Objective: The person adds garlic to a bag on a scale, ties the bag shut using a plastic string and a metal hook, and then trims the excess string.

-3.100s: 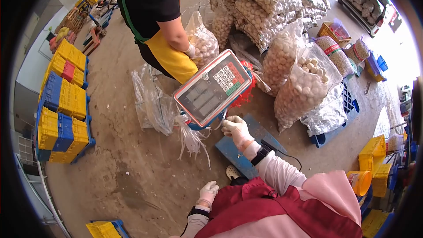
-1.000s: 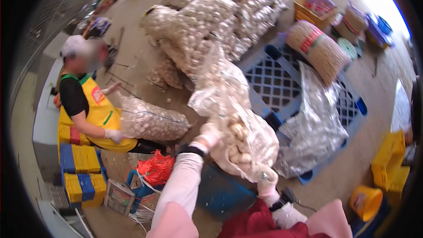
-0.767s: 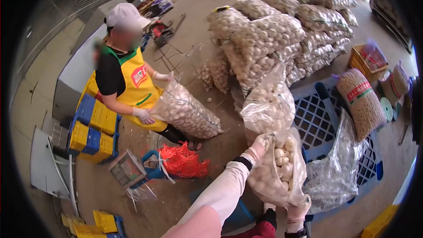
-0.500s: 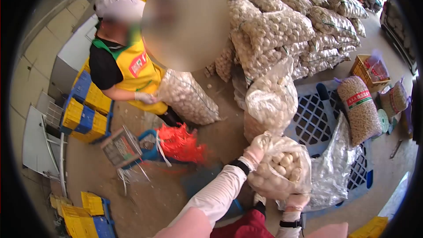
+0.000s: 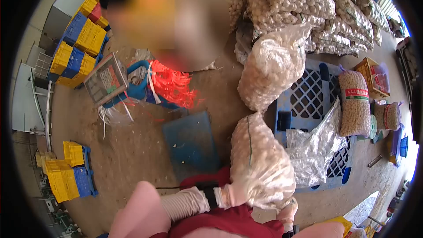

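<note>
Sack has tipped bodyward — pallet beside, brown floor around.

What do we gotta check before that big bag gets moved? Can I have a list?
1. Left hand gripping the big bag: cannot tell, fingers unclear.
2. Right hand at the bag's near end: ok.
3. Bag's mouth closed: cannot tell.
4. Big bag apart from the blue platform: ok, floor shows between.
5. Big bag apart from the bag ahead: cannot tell.
6. Display numbers readable: not ok.
</note>
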`<state>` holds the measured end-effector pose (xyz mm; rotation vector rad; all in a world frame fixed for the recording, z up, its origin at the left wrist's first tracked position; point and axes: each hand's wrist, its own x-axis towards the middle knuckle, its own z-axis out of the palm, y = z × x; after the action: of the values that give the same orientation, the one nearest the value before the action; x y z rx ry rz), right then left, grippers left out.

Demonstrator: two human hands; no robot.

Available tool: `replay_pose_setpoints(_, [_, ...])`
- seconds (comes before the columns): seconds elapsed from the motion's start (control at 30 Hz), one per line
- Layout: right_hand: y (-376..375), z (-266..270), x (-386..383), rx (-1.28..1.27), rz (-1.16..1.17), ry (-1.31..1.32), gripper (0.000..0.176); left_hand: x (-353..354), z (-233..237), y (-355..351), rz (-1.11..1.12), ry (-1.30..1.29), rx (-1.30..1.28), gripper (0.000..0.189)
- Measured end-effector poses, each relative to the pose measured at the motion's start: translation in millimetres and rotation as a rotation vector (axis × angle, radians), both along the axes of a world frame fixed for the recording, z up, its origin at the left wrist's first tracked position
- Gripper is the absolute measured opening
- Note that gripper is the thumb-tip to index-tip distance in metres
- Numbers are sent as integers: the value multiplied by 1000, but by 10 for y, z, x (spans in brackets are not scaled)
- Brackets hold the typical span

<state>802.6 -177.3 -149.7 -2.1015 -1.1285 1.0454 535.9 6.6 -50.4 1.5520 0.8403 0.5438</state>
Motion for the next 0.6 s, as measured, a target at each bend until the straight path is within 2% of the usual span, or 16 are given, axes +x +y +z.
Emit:
replay_pose_setpoints(0.03, [-1, 25, -73, -11, 32, -84, 9, -10, -150, -155, 126, -2, 81, 20])
replay_pose_setpoints(0.1, [133, 450, -149, -4, 79, -89, 6, -72, -148, -32, 205, -100, -207, 18])
replay_pose_setpoints(0.13, [132, 514, -194, 52, -53, 28, 9, -104, -58, 26, 214, -228, -261, 17])
replay_pose_setpoints(0.17, [127, 577, -238, 119, -183, 144, 14, -141, 91, 36, 280, -53, -53, 18])
replay_pose_setpoints(0.23, [61, 693, -355, 171, -474, 467, 22, -394, 274, -68, 272, -16, -110, 18])
replay_pose_setpoints(0.3, [89, 963, -390, 101, -408, 554, 19, -614, 396, -278, 304, -22, -150, 17])
replay_pose_setpoints(0.37, [109, 1180, -424, 167, -204, 298, 22, -757, 551, -484, 401, -14, -109, 17])
replay_pose_setpoints(0.4, [215, 1535, -515, 145, -323, 470, 20, -878, 938, -504, 383, -8, -235, 18])
replay_pose_setpoints(0.47, [318, 2051, -587, 306, 33, 121, 20, -1085, 1250, -727, 378, -33, -150, 18])
replay_pose_setpoints(0.5, [475, 2506, -760, 342, 96, 98, 22, -1222, 1404, -737, 373, -46, -49, 19])
replay_pose_setpoints(0.53, [542, 2706, -786, 299, 58, 444, 24, -1324, 1682, -837, 370, -119, -274, 23])
replay_pose_setpoints(0.57, [584, 2898, -792, 237, 31, 787, 26, -1442, 1886, -919, 367, -129, -270, 23])
replay_pose_setpoints(0.6, [669, 3168, -1021, 309, 10, 745, 32, -1585, 2054, -973, 302, -124, -269, 23])
